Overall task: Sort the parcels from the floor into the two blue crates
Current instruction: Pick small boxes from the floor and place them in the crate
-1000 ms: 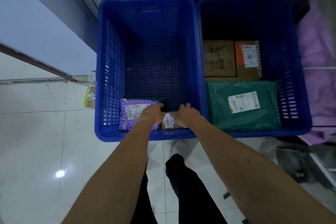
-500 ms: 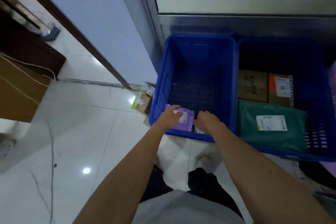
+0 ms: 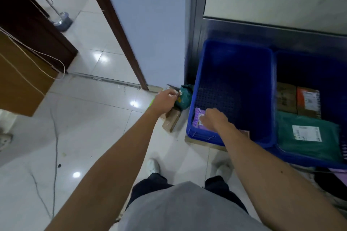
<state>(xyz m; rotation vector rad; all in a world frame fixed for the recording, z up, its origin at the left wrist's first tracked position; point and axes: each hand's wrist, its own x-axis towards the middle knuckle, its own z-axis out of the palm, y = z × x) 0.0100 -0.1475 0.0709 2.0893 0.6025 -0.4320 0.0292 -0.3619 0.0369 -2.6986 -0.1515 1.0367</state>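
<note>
Nearest are a grey shirt (image 3: pixel 184 210), dark trousers (image 3: pixel 150 184) and a white shoe (image 3: pixel 153 165) on glossy white tiles (image 3: pixel 84 118).

The left hand (image 3: pixel 165 99) is down at the floor beside the left blue crate (image 3: pixel 234 56). Its fingers are bent in toward a green parcel (image 3: pixel 185 99) that lies against the crate's outer wall. They touch its near edge, but blur hides whether they grip it. Just nearer than those fingers, partly under the wrist, lies a brown box (image 3: pixel 171 121). The crate's wall stands directly right of those fingers, between the two hands. A flat cardboard sheet (image 3: pixel 204 142) sticks out from under the crate's near edge.

The right hand (image 3: pixel 214 119) is inside that crate at its near left corner. Its fingers are loosely bent and close together, resting on a purple parcel (image 3: pixel 198 118) with a white label, not wrapped round it. Behind the wrist a small pinkish parcel (image 3: pixel 244 133) shows at the near wall. Beyond the fingertips the crate's perforated bottom shows.

Right of those fingers, touching the first crate, the right blue crate (image 3: pixel 308 158) holds a green mailer (image 3: pixel 308 146) with a white label. Beyond it, side by side, are a plain cardboard box (image 3: pixel 285 97) and an orange-labelled box (image 3: pixel 308 101).

A metal panel (image 3: pixel 272 32) runs behind the crates. Far left of the left fingers stands a wooden cabinet (image 3: pixel 20 80) with a pale cord (image 3: pixel 43 58) hanging across it. Beyond them are a dark door frame (image 3: pixel 116 30) and a pale blue wall (image 3: pixel 150 15).
</note>
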